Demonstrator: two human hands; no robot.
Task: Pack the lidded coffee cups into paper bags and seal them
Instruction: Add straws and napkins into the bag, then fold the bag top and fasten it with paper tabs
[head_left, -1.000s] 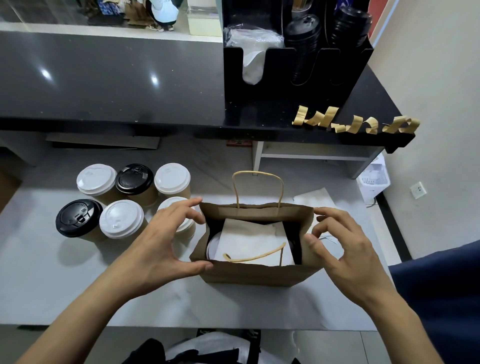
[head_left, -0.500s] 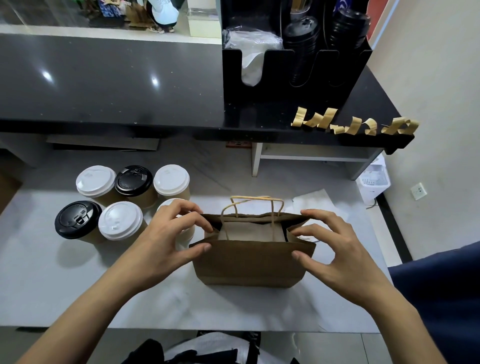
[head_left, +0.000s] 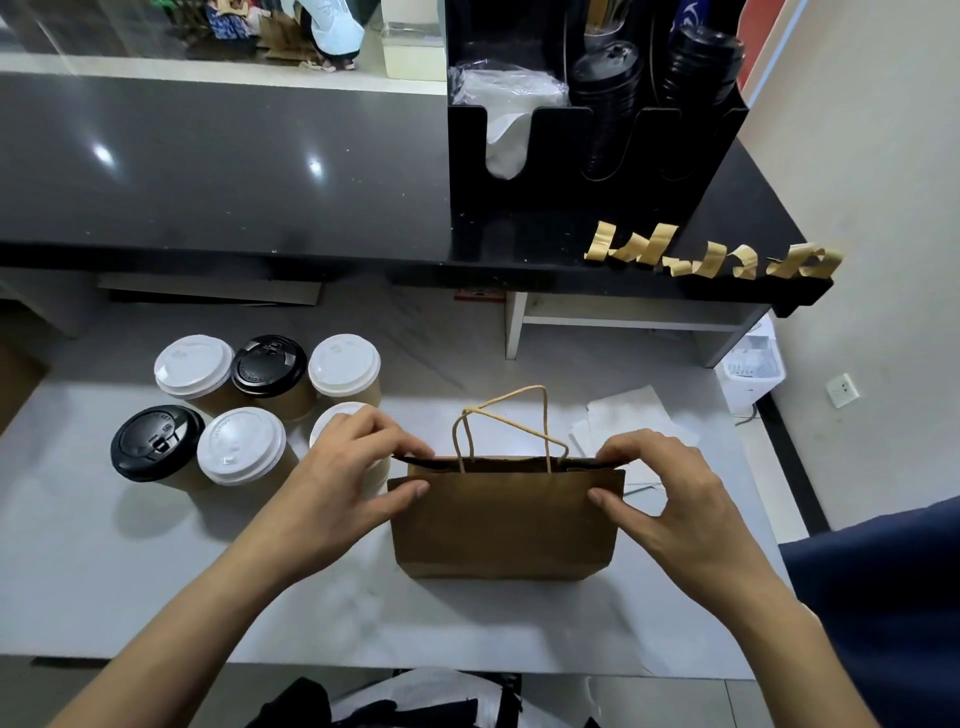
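Note:
A brown paper bag (head_left: 506, 519) with twine handles stands on the white counter (head_left: 104, 571), its mouth pressed flat. My left hand (head_left: 343, 483) pinches the bag's top left corner between thumb and fingers. At the top right corner my right hand (head_left: 670, 499) pinches the rim the same way. The bag's contents are hidden. Several lidded coffee cups stand to the left: white-lidded cups (head_left: 241, 444) and black-lidded cups (head_left: 156, 441); one white-lidded cup (head_left: 332, 421) is mostly behind my left hand.
Strips of brown tape (head_left: 711, 257) hang along the dark upper shelf's edge at the right. A black organiser (head_left: 597, 171) with lids and napkins stands on that shelf. White paper sheets (head_left: 623, 421) lie behind the bag. The counter ends at the right, where the floor shows.
The bag was open, with white paper and a cup lid showing inside. Both hands have pressed its mouth flat, and the near handle has come upright beside the far one.

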